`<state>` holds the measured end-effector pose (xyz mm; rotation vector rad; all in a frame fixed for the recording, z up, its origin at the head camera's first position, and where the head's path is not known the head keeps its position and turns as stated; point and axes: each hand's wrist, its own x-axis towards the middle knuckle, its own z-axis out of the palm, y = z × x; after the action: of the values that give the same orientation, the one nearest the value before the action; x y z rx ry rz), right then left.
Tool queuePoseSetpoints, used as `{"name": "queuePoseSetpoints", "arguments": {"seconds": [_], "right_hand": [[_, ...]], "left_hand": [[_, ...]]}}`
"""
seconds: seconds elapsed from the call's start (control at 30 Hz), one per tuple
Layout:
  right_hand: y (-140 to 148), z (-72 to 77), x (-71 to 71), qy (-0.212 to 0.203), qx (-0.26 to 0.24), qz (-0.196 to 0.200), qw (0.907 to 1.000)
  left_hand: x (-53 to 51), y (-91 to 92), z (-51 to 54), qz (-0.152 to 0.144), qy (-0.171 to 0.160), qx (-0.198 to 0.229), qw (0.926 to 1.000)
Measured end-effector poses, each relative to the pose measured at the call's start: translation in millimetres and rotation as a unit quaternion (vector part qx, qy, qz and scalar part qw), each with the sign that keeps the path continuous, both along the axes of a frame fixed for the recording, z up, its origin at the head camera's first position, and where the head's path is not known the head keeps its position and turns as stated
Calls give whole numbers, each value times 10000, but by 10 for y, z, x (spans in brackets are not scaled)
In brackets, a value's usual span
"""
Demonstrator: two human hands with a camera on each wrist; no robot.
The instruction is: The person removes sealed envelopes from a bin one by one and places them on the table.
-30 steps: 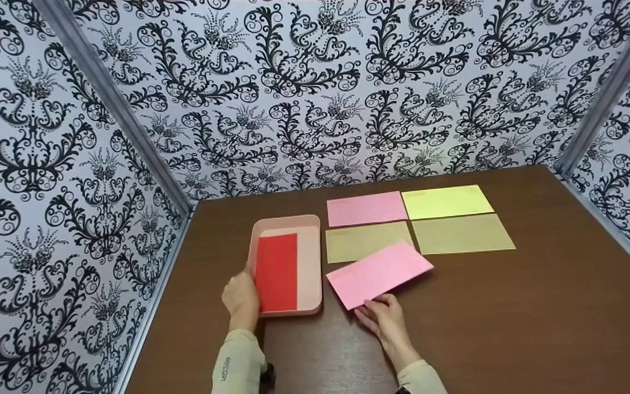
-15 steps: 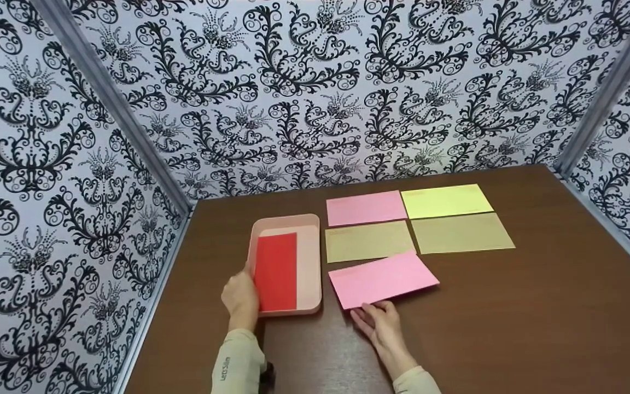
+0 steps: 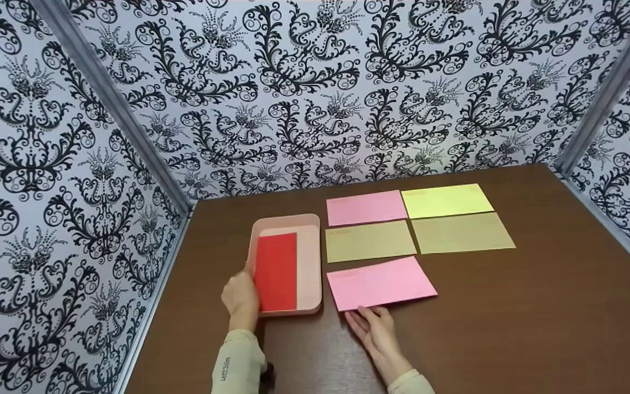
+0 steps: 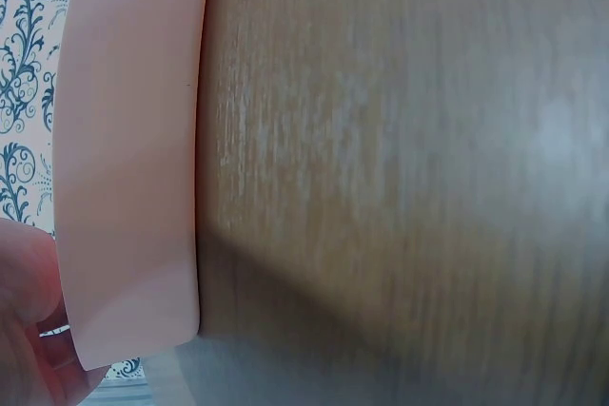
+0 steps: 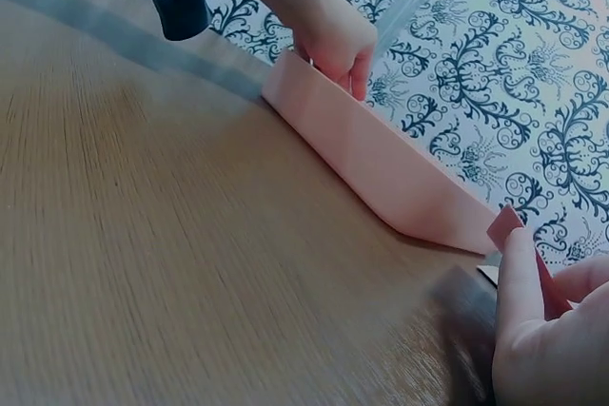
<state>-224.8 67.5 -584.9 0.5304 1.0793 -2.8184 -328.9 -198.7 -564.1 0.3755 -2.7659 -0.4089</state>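
In the head view my left hand (image 3: 241, 298) grips the left rim of a pale pink tray (image 3: 309, 262). A red envelope (image 3: 276, 273) lies in the tray's left part. The left wrist view shows fingers (image 4: 24, 278) at the tray's outer wall (image 4: 128, 149). Right of the tray, my right hand (image 3: 375, 336) pinches the near edge of a bright pink envelope (image 3: 383, 284), its right end slightly raised over the table. In the right wrist view, the right thumb (image 5: 519, 278) is on that envelope, seen edge-on beside the tray's end.
Beyond the held envelope lie two tan envelopes (image 3: 369, 242) (image 3: 462, 233) side by side. Behind them are a pink envelope (image 3: 366, 208) and a yellow one (image 3: 447, 201). Patterned walls (image 3: 315, 98) enclose the brown table (image 3: 539, 306) at the back and sides.
My right hand has drawn the bright pink envelope nearer and turned it straighter, lowering it in front of the tan row and uncovering the left tan envelope. The left hand and tray stay put.
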Motion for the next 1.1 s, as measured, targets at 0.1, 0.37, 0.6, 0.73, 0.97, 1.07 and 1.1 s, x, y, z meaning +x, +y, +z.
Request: {"name": "queuePoseSetpoints", "arguments": {"seconds": [0.1,0.37,0.6,0.73,0.97,1.07,1.1], "right_hand": [[-2,26,15,-6,-123,86,9999],[-31,76,57,70,-323,489,9983],[-43,92,52,8,-407,522,9978],[-15,106,54,34,-538,570,9969],[15,160,79,210,-505,870,9947],[12,194,81,208,-485,912,9944],[10,206,82,192,-472,916,9945]], "left_hand": [[-1,-3,6,-13,3,24,10000],[-20,-4,-9,63,-158,87,9998],[-30,-14,-12,89,-126,54,9999],[-30,-14,-13,88,-55,44,9999],[-24,3,-6,113,-135,15,9998],[-25,4,-8,119,-156,5,9998],[-26,3,-9,116,-159,1,9998]]}}
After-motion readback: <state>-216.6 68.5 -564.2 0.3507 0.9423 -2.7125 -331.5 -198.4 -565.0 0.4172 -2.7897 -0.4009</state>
